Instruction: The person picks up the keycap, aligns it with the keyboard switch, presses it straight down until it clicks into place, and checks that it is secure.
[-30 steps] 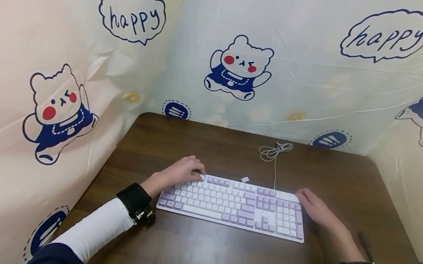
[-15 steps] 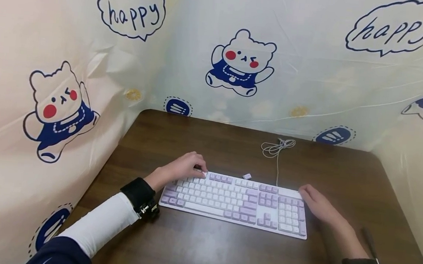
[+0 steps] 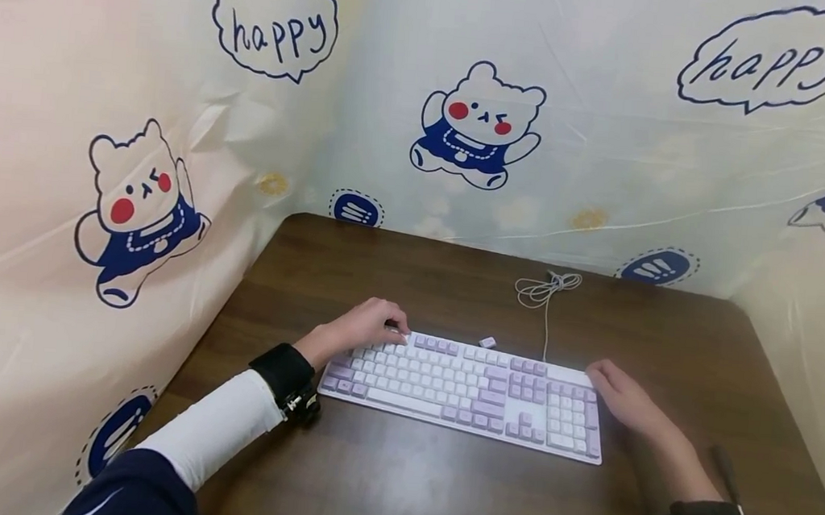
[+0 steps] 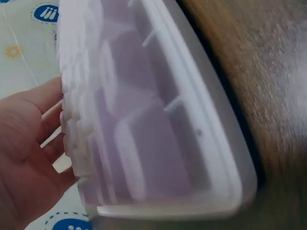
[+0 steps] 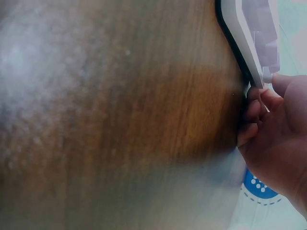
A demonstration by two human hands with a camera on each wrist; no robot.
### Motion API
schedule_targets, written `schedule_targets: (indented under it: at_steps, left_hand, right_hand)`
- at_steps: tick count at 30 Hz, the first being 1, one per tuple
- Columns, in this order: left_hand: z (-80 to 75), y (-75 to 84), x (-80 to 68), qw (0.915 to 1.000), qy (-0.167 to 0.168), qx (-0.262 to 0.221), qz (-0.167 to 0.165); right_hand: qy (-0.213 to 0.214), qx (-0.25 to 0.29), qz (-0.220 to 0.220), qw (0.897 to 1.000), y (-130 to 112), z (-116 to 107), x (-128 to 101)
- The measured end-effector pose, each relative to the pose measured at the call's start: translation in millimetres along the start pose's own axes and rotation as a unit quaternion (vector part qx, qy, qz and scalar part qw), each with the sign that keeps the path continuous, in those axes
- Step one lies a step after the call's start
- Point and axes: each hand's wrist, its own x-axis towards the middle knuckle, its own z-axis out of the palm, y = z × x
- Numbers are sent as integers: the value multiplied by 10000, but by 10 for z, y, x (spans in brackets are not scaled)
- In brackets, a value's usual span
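Observation:
A white and lilac keyboard [image 3: 420,404] lies on the brown table in the head view. My left hand [image 3: 371,324] holds its far edge near the left end, thumb at the top row of keys and fingers bent beyond them. In the left wrist view, fingertips [image 4: 55,91] reach the far side of the keys. My right hand [image 3: 619,399] grips the far right corner. The right wrist view has its thumb on top and fingers [image 5: 252,112] curled at the edge. A small lilac and white keycap [image 3: 487,343] lies loose behind the keyboard.
The keyboard's pale cable [image 3: 548,288] runs back to a tied coil. A thin dark stick-like object [image 3: 728,476] lies beside the right forearm. Printed cloth [image 3: 368,84] hangs around the back and sides of the brown table [image 3: 395,482].
The whole head view has shifted slightly, with the scene drifting right. Both hands stay at the same places on the keyboard, and the left fingers bend a little differently.

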Motion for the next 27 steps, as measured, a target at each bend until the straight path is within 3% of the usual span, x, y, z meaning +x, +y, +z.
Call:
schedule_targets:
  at_steps: [7,14,22,27]
  left_hand:
    - [22,-20,29,9999,-86,148,-6]
    - [-12,-34,41,9999,-61,-82,-52]
    - [-47,12,20,9991,-261,-321,-132]
    - [-91,-25,7,9983,-362,-456,-17]
  right_hand:
    - [15,-54,-44,10000,22,8,-1]
    - [41,14,-24,10000,-11,-30,7]
    - [6,14,-37,10000,-13,-36,-3]
    - [-24,40,-18,10000,-17,-41,0]
